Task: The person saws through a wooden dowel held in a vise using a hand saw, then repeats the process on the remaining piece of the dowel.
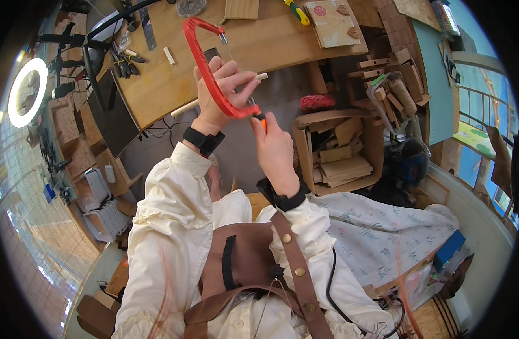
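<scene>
My right hand (pixel 275 150) is closed round the black and orange handle of a coping saw with a red frame (pixel 195 48). The frame curves up and over my left hand (pixel 219 90), and its thin blade runs down its right side. My left hand is closed on a thin pale wooden dowel (pixel 184 108). One end of the dowel sticks out to the left below the fingers, the other to the right near the blade. Whether the blade touches the wood cannot be made out. Both hands are held up before the front edge of the wooden table (pixel 158 90).
Pliers (pixel 126 63) and a short pale stick (pixel 169 55) lie on the table, with a yellow-green handled tool (pixel 297 12) farther right. A cardboard box (pixel 341 152) of wood scraps stands right of my hands. A ring light (pixel 27 93) glows at the left.
</scene>
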Available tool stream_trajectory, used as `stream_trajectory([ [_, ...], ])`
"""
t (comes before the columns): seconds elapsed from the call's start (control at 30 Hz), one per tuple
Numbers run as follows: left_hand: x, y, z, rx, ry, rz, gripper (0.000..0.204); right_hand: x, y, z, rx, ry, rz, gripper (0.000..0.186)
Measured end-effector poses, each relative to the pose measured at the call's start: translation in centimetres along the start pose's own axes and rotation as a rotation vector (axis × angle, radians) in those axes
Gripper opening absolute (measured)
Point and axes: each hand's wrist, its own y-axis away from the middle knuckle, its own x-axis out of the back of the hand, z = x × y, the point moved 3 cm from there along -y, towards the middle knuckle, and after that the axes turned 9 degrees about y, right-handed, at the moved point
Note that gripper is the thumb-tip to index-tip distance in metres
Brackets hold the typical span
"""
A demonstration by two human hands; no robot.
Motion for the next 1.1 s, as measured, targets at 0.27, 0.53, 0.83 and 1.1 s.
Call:
stream_trajectory([
  [0.27,0.0,0.0,0.4,0.008,-0.003,-0.007,0.010,0.0,0.0,-0.2,-0.005,0.014,0.013,0.033],
  [0.53,0.3,0.2,0.3,0.011,-0.014,-0.004,0.010,-0.2,2.7,0.6,-0.080,-0.003,-0.032,0.034],
  [0.83,0.6,0.3,0.4,0.004,-0.042,-0.013,0.011,-0.1,2.2,0.5,-0.014,-0.002,-0.025,0.032],
  [1.1,0.6,0.5,0.1,0.074,0.025,-0.031,0.009,0.0,1.7,0.4,0.011,0.022,-0.023,0.033],
])
